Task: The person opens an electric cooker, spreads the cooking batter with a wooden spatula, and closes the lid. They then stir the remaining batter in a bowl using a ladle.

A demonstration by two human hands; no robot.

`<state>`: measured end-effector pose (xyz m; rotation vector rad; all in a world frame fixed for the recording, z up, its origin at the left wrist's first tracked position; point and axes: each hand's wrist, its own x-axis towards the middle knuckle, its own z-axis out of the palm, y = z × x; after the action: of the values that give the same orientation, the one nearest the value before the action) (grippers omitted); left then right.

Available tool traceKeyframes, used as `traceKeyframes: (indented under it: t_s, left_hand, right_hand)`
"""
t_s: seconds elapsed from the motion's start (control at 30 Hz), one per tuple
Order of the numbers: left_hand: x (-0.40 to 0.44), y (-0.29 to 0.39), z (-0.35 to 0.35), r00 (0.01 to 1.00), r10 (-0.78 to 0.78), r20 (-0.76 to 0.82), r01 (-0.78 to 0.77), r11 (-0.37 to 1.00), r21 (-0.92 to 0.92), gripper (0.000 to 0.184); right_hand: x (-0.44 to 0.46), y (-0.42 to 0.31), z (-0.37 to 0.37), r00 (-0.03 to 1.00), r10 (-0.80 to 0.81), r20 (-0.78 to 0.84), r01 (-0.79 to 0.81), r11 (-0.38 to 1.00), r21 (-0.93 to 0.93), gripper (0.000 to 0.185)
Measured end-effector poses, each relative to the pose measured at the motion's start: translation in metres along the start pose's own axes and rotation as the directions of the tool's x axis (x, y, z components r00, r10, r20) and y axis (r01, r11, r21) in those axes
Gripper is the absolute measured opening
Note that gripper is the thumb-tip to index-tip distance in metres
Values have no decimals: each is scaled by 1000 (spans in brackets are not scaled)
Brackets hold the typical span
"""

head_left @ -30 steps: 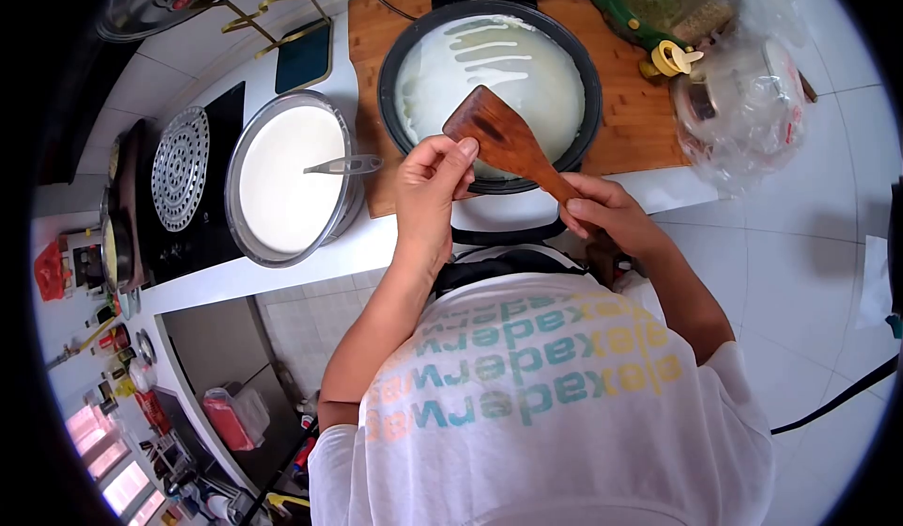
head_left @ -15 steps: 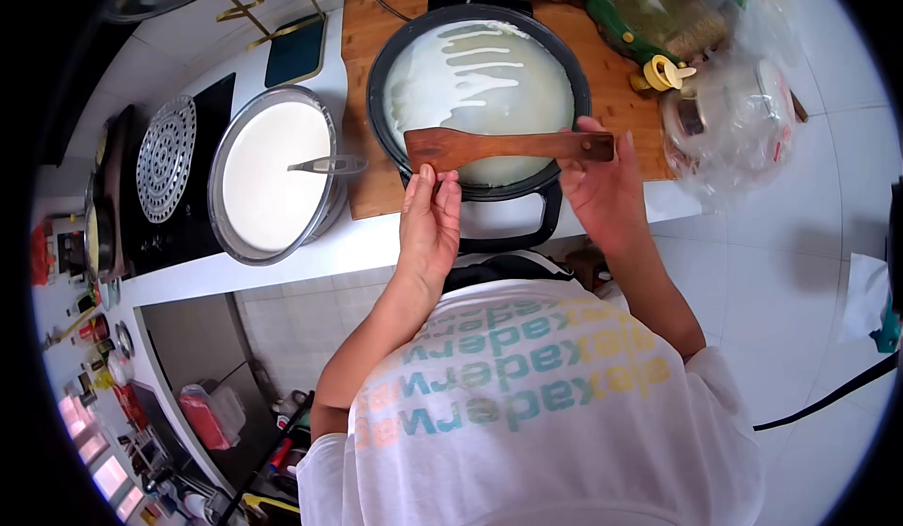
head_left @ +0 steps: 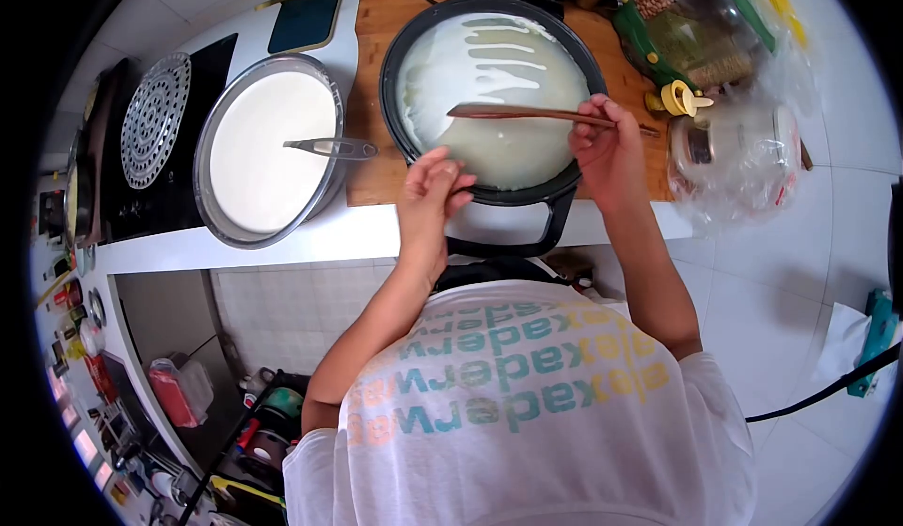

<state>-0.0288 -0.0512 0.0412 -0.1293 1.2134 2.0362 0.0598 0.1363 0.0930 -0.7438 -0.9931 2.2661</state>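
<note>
My right hand (head_left: 609, 150) holds a wooden spatula (head_left: 527, 112) by its handle, blade to the left and turned edge-on, over a round black electric griddle (head_left: 388, 103). A thin pale layer of batter (head_left: 508, 154) covers the griddle's plate, with thick white streaks at the upper left. Beside the near left rim is my left hand (head_left: 433, 201), its fingers loosely bent and apart, with nothing in them; whether it touches the rim I cannot tell. Left of the griddle stands a metal bowl (head_left: 205, 173) of white batter, with a ladle (head_left: 340, 149) resting in it, handle over the rim.
Beneath the griddle lies a wooden board (head_left: 370, 173) on the white counter (head_left: 160, 255). A cooktop with a perforated metal disc (head_left: 155, 121) is at left. At right are a yellow-capped bottle (head_left: 679, 100), a plastic-wrapped container (head_left: 743, 154) and a green-edged grain box (head_left: 701, 27).
My left hand has let go of the spatula's blade and sits just below it. The spatula has turned from flat side showing to edge-on. The view has shifted slightly.
</note>
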Motion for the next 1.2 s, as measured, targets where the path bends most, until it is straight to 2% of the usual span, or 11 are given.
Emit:
traceKeyframes:
  t_s: [0.07, 0.13, 0.23, 0.37, 0.53, 0.73, 0.83, 0.93, 0.97, 1.13, 1.2]
  left_hand:
    - [5, 3, -16, 977, 211, -21, -203, 961, 186, 22]
    - [8, 5, -36, 937, 344, -52, -310, 893, 326, 20]
    - [13, -3, -59, 885, 460, -75, -351, 763, 543, 19]
    - [14, -18, -67, 941, 302, -155, -189, 845, 499, 22]
    - [17, -36, -72, 961, 252, -113, -164, 850, 501, 23]
    - [20, -37, -75, 967, 236, -97, -151, 836, 528, 22]
    - [20, -39, -71, 972, 214, -101, -133, 848, 513, 24]
    - [20, -41, -72, 982, 169, -89, -102, 859, 501, 26]
    - [20, -42, -71, 984, 161, -81, -101, 863, 495, 26]
    - [16, -41, -73, 991, 124, -51, -76, 835, 545, 31]
    - [14, -38, -68, 990, 134, -46, -86, 824, 560, 32]
  right_hand:
    - [11, -1, 1, 995, -96, 33, 100, 988, -117, 12]
    - [25, 1, 6, 984, -145, 100, 168, 944, -285, 14]
    - [47, 14, 11, 992, -51, 115, 93, 913, -398, 16]
    - [72, 33, 7, 988, 70, 136, -19, 937, -348, 17]
    - [86, 46, -7, 979, 169, 111, -116, 919, -376, 20]
    - [66, 8, -63, 991, 134, -2, -124, 910, -396, 22]
    - [53, -23, -107, 985, 83, -149, -131, 928, -348, 24]
    - [41, -47, -119, 964, 23, -264, -122, 922, -368, 25]
    - [41, -47, -117, 966, 2, -259, -100, 926, -364, 25]
    - [78, -2, -61, 991, 123, 50, -105, 955, -278, 23]
    - [89, 20, -22, 987, 160, 34, -142, 940, -309, 24]
